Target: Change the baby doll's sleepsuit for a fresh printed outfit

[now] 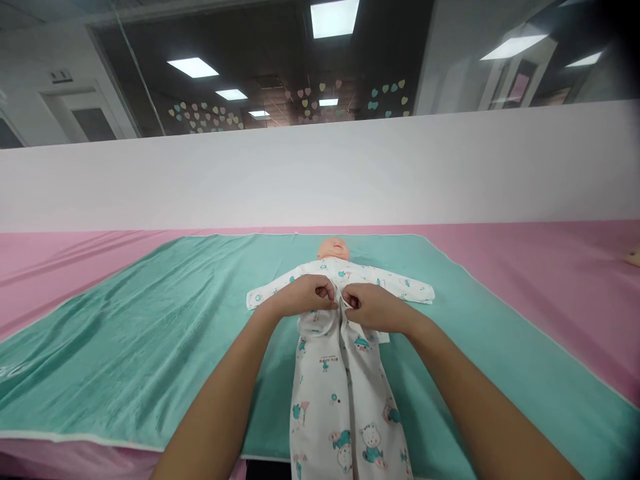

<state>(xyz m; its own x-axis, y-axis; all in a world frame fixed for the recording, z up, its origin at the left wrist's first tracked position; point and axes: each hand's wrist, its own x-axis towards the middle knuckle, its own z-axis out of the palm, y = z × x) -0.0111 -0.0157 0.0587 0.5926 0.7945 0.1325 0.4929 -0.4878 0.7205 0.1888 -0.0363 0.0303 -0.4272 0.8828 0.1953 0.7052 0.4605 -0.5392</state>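
Observation:
A baby doll (333,248) lies on its back, head away from me, its arms spread inside white printed long sleeves (407,287). Over its front and toward me stretches a white baby garment (325,373) printed with cartoon animals, parted along a slit down the middle. My left hand (309,295) pinches the fabric at the left edge of the slit, near the doll's chest. Facing it, my right hand (373,307) has its fingers closed on the right edge. I cannot tell whether sleeves and lower part are one garment.
Under the doll lies a teal towel (165,347) with a pale border, spread over a pink cover (540,280). Behind stands a low white wall (320,177) topped by glass with heart stickers. A small beige object (633,257) shows at the right edge.

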